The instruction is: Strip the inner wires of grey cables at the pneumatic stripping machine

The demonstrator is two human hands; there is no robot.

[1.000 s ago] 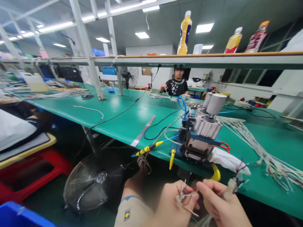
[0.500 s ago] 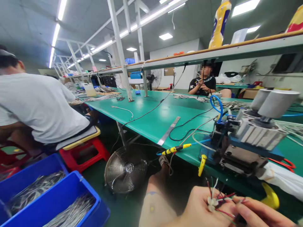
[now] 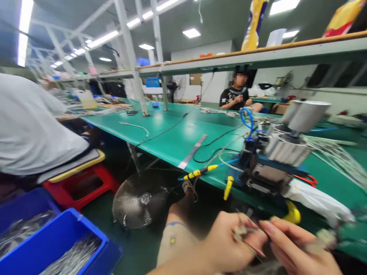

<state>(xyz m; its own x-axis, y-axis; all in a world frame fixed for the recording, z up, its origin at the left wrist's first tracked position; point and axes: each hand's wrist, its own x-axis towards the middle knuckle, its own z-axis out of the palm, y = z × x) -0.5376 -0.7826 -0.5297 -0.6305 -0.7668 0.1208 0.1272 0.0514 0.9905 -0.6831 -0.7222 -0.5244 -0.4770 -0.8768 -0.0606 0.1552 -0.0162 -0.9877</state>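
Note:
At the bottom right, my left hand [image 3: 233, 240] is closed around a small white connector [image 3: 240, 232] with thin coloured wires. My right hand [image 3: 298, 244] is close beside it, with thumb and forefinger pinched on the dark end of a wire [image 3: 262, 226]. A second pale connector [image 3: 326, 238] shows blurred at the back of my right hand. Motion blur hides how the wires run between the fingers. Beyond the hands, a pneumatic press [image 3: 272, 152] with metal cylinders stands on the green table's edge.
The green table [image 3: 169, 131] holds a steel ruler [image 3: 192, 152], cables and wire bundles [image 3: 338, 156]. A floor fan [image 3: 140, 198] stands below. Blue bins [image 3: 107, 244] of wires are at lower left. A seated person [image 3: 34, 130] is left; another person [image 3: 235, 95] sits across.
The view has swung right and slightly down, so the table and press appear further left. My hands have drawn together around the wires, and the right hand has turned, showing a pale connector.

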